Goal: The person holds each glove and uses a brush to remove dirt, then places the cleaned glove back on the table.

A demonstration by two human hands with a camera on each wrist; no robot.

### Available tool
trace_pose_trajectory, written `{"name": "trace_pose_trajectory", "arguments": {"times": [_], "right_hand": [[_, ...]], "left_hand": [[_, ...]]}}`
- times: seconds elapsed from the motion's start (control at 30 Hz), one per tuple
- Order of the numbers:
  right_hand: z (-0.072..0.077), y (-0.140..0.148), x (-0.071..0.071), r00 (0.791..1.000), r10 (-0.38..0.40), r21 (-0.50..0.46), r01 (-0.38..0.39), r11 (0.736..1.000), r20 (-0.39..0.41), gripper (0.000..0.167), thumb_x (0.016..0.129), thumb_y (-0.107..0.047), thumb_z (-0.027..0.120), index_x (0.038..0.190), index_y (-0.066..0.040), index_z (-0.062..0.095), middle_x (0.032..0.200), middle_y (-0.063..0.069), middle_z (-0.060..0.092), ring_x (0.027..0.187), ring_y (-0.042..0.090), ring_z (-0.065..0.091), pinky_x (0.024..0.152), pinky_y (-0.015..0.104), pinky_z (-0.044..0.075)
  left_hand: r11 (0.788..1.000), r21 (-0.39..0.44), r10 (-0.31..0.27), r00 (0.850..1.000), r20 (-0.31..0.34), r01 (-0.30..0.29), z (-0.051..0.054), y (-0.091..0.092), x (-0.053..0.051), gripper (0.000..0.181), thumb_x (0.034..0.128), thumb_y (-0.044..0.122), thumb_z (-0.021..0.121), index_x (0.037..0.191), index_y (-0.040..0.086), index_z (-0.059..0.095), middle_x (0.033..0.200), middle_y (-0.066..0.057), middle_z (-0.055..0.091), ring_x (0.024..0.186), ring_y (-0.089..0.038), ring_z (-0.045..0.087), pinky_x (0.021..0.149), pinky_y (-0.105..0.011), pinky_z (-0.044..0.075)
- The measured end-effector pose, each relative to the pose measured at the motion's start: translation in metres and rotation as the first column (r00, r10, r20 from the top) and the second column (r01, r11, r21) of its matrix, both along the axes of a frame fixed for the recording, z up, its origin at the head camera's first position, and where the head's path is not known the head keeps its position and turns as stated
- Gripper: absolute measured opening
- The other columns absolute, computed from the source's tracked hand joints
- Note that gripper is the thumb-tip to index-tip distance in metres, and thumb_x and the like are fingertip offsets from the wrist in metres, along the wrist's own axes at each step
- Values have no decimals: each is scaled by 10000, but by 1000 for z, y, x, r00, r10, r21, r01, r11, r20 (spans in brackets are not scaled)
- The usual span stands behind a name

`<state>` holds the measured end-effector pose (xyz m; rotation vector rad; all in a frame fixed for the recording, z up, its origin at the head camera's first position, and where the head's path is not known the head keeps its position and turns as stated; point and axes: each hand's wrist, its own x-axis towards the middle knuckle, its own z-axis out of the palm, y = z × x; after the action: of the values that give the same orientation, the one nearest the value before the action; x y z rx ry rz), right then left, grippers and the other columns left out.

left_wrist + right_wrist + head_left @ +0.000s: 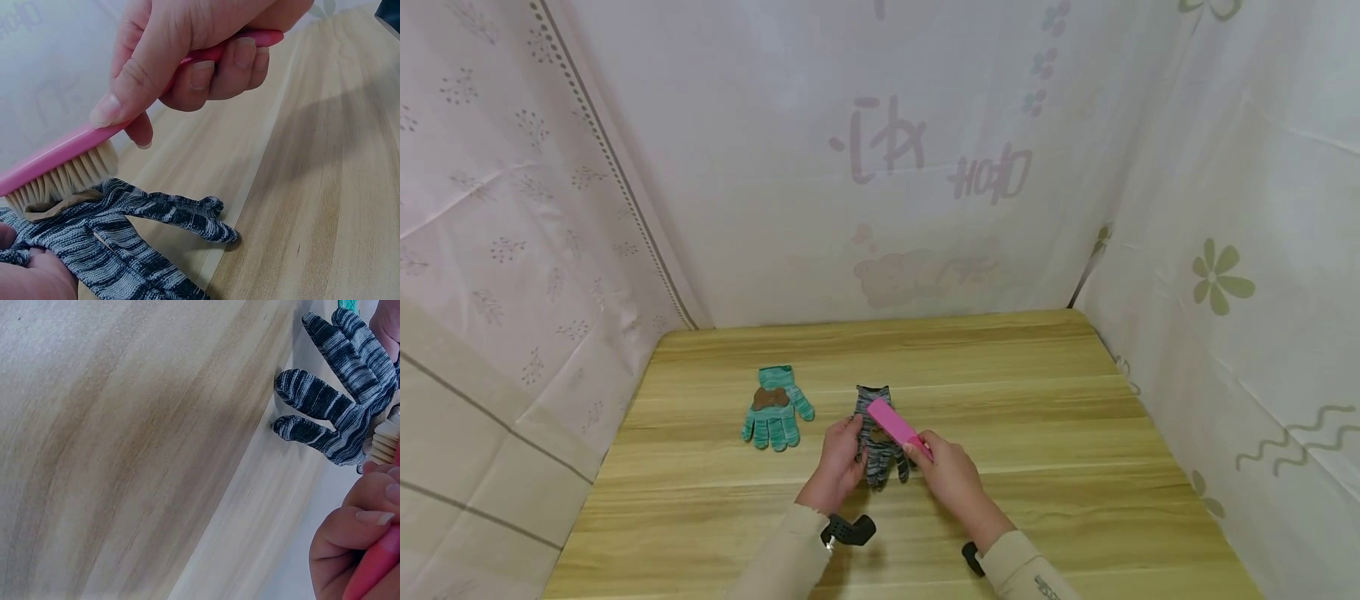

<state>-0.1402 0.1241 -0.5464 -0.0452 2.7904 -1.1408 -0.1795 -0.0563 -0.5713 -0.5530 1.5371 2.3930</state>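
A black-and-grey striped glove [880,468] is held above the wooden table by my left hand [841,457], whose thumb lies on its side edge and whose fingers go beneath it. My right hand [951,477] grips the handle of a pink brush [893,423]. In the left wrist view the pale bristles [69,175] touch a brown patch [62,205] on the glove [125,250], while the right hand's [187,56] thumb presses along the brush's back. The glove's fingers [325,400] point away from the bristles in the right wrist view.
A green striped glove [775,425] with a brown patch lies flat on the table [1037,417], left of my left hand. Patterned white cloth [775,208] hangs behind the table and on both sides.
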Motion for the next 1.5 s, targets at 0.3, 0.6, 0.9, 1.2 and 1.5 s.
{"name": "trace_pose_trajectory", "arguments": {"times": [0.3, 0.6, 0.9, 1.2, 1.5], "right_hand": [[0, 1, 1, 1000, 3, 4, -3, 1000, -6, 299, 1011, -367, 614, 1145, -104, 662, 651, -24, 475, 533, 123, 376, 492, 262, 308], [-1, 3, 2, 1000, 5, 14, -5, 1000, -5, 298, 1013, -366, 611, 1158, -111, 662, 646, -24, 475, 526, 125, 371, 493, 259, 300], [-2, 4, 4, 1000, 5, 2, -5, 1000, -25, 294, 1010, -371, 615, 1147, -117, 667, 641, -32, 469, 527, 121, 367, 493, 257, 297], [6, 1, 0, 996, -94, -175, 92, 980, -4, 423, 1037, -481, 522, 1225, -117, 623, 736, 28, 554, 568, 145, 421, 495, 276, 356], [14, -16, -3, 996, -47, -146, 35, 989, -76, 414, 1044, -449, 525, 1196, -77, 623, 685, -3, 496, 564, 131, 420, 493, 274, 343]], "left_hand": [[1000, 4, -2, 1000, -2, 2, 0, -2, -1, 508, 1109, 255, 389, 1498, -53, 278, 1260, -64, 333, 942, -123, 342, 676, -189, 356], [1000, 16, 2, 1000, 2, -2, -1, -5, -1, 566, 1108, 254, 394, 1555, -48, 221, 1436, -116, 280, 975, -134, 330, 692, -190, 354], [1000, 5, 6, 1000, 1, -6, -2, -8, -2, 592, 1112, 237, 380, 1582, -41, 152, 1624, -187, 131, 1083, -165, 314, 701, -194, 365], [999, -29, -46, 998, -48, 45, 4, -4, 0, 367, 1110, 283, 386, 1342, 1, 420, 1249, -75, 394, 913, -135, 369, 645, -218, 322], [984, 8, -176, 981, -82, 178, 3, 5, 6, 311, 1098, 304, 439, 1251, 58, 551, 936, 46, 629, 800, -64, 569, 663, -205, 455]]}}
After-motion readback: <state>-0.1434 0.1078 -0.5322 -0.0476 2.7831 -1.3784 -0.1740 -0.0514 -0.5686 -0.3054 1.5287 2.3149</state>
